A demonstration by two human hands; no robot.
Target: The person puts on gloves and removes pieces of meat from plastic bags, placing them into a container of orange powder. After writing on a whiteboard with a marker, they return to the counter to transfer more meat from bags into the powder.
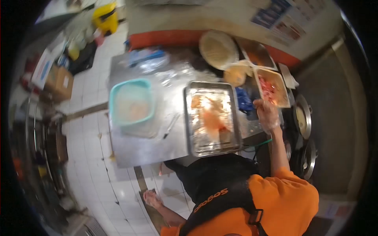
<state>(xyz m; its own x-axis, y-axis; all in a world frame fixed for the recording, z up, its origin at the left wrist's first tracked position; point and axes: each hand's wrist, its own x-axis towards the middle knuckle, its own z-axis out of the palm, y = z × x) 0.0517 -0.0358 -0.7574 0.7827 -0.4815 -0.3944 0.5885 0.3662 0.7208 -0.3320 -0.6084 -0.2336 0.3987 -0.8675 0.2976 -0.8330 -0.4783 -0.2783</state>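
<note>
My right hand [267, 115], in a clear plastic glove, is at the near edge of a rectangular tub [282, 88] of red and pink pieces; its fingers look curled and blurred, and what they hold cannot be made out. A blue crumpled item [244, 100] lies just left of it. My left hand [152, 199], also gloved, hangs low over the tiled floor, away from the table, its fingers loosely apart with nothing in them. Between the tub and a teal-rimmed basin [113, 103] is a metal tray [189, 131] with reddish liquid and small scraps in it.
A pen-like tool [171, 126] lies on the steel table [138, 154]. Plastic wrap, a round pale container [219, 50], a smaller bowl [235, 75] and a metal pan [256, 54] stand along the back. Lidded pots [302, 117] are at the right.
</note>
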